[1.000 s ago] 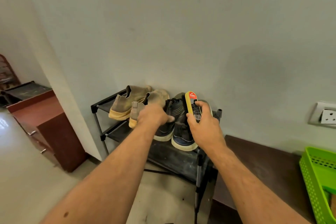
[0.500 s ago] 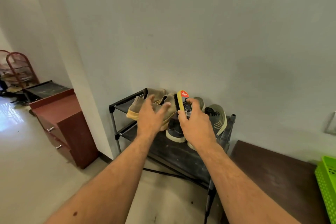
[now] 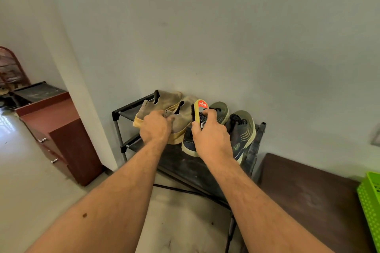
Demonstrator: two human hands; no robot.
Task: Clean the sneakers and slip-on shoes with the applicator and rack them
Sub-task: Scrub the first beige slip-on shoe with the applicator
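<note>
At far left a reddish-brown cabinet [image 3: 61, 129] stands on open floor [image 3: 30, 191], well apart from the black shoe rack [image 3: 123, 112] set against the wall [image 3: 226, 37]. On the rack's top shelf, the two tan slip-on shoes [image 3: 164, 100] sit at the left end, heels outward. The left hand [image 3: 156, 127] has its grip curled around the heel of the nearer slip-on. Just beside it, the right hand [image 3: 211, 139] has its grip wrapped around the applicator [image 3: 200, 113], a yellow-backed brush with dark bristles facing the slip-on; its red label reads "KIWI", with a barcode below. The dark sneakers [image 3: 242, 129] fill the rack's right end, one partly hidden by the hand. Right of the rack lies a dark brown tabletop [image 3: 308, 201], with a green perforated basket [image 3: 370, 201] at the frame edge.
</note>
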